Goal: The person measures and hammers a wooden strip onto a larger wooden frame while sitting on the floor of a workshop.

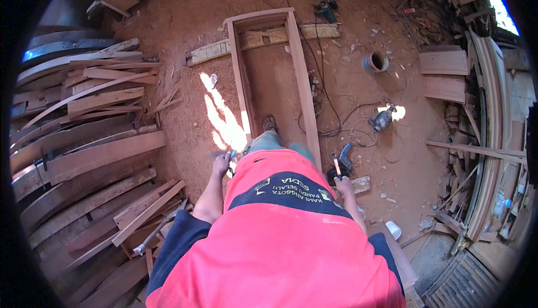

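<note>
My left hand (221, 164) is closed beside my left hip, around something small with a blue part that I cannot make out. On the other side, my right hand (343, 186) is closed on a slim tool (337, 167) with a black lower part and an orange-brown upper part; its kind is unclear. Just beyond it lies a blue power tool (345, 158) on the ground. A long rectangular wooden frame (302, 78) stretches away in front of me, and my sandalled foot (269, 123) stands inside it. The frame's far end rests over a wooden beam (210, 53).
Curved and straight boards (106, 154) are stacked at the left. More planks (493, 117) stand along the right. A grey power tool (382, 118), a bucket (375, 62), a green power tool (326, 10) and loose black cables (336, 123) lie right of the frame.
</note>
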A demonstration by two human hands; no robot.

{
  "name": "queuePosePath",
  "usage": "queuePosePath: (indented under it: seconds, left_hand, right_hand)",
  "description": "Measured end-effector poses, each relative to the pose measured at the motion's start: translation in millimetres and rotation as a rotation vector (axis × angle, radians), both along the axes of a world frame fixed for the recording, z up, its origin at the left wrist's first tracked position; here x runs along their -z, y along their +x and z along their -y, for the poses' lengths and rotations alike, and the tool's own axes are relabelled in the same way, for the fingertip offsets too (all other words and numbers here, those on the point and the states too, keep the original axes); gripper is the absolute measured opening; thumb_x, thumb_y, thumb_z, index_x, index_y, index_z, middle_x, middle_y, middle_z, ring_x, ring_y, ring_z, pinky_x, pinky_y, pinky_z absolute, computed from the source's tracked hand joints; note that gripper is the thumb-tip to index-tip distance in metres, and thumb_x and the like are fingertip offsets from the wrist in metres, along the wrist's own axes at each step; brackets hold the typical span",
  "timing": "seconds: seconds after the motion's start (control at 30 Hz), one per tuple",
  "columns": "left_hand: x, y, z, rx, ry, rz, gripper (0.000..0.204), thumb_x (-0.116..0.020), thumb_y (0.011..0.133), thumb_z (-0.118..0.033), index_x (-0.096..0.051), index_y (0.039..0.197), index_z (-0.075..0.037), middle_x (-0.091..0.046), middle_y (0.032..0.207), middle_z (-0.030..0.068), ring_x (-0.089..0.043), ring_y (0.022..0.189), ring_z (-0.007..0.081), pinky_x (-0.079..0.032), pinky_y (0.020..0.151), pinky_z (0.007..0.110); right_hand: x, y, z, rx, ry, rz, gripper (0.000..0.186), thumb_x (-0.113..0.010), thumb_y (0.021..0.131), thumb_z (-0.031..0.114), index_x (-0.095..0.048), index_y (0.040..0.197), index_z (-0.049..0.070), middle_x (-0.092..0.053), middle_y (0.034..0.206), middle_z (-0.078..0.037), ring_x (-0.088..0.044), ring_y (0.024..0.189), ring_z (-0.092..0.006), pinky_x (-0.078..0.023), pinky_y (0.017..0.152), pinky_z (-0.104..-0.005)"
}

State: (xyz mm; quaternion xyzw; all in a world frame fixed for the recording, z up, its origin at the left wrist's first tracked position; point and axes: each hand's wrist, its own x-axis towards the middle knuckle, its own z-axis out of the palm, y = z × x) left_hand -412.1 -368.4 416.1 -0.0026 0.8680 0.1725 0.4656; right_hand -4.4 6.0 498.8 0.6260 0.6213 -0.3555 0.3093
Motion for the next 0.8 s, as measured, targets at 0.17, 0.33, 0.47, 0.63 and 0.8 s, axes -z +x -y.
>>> queuePosePath:
  seconds: [0.17,0.33,0.47,0.63,0.8]
  left_hand:
    - [-27,-126,-87,0.095,0.314,-0.284,0.061,-0.041,0.101,-0.053,-0.065,0.128,-0.004,-0.062,0.125,0.0319,-0.057,0.121,0.0462,-0.045,0.101,0.049]
    - [-55,-199,-143,-0.078,0.236,-0.292,0.061,-0.041,0.102,-0.053,-0.069,0.104,0.001,-0.070,0.099,0.0267,-0.066,0.099,0.0405,-0.047,0.085,0.048]
    - [-49,-205,-161,-0.211,0.291,-0.299,0.066,-0.040,0.102,-0.057,-0.068,0.099,0.003,-0.069,0.095,0.0263,-0.066,0.096,0.0381,-0.047,0.083,0.047]
    - [-22,-170,-163,-0.336,0.212,-0.194,0.078,-0.039,0.099,-0.065,-0.065,0.112,0.007,-0.066,0.110,0.0313,-0.061,0.111,0.0429,-0.045,0.096,0.046]
    - [3,-145,-175,-0.582,0.131,-0.078,0.073,-0.038,0.102,-0.061,-0.060,0.126,0.004,-0.062,0.124,0.0250,-0.059,0.117,0.0335,-0.043,0.101,0.041]
  right_hand:
    - [24,-58,-40,0.004,0.179,-0.072,0.045,-0.066,0.092,0.038,-0.064,0.114,-0.002,-0.066,0.116,-0.029,-0.063,0.113,-0.0438,-0.049,0.097,-0.0509]
    - [9,-136,-76,-0.094,0.144,-0.046,0.045,-0.063,0.092,0.041,-0.063,0.114,0.001,-0.066,0.117,-0.029,-0.062,0.114,-0.0457,-0.048,0.096,-0.0528]
    - [6,-189,-123,-0.191,0.110,0.010,0.046,-0.063,0.092,0.043,-0.063,0.116,0.004,-0.066,0.117,-0.028,-0.061,0.115,-0.0452,-0.049,0.097,-0.0540]
    - [-17,-295,-198,-0.429,0.077,0.067,0.047,-0.060,0.091,0.041,-0.063,0.122,0.005,-0.065,0.121,-0.028,-0.061,0.116,-0.0455,-0.048,0.098,-0.0547]
    - [19,-415,-295,-0.679,0.050,0.081,0.047,-0.057,0.092,0.041,-0.061,0.122,0.005,-0.065,0.120,-0.028,-0.061,0.115,-0.0460,-0.048,0.097,-0.0551]
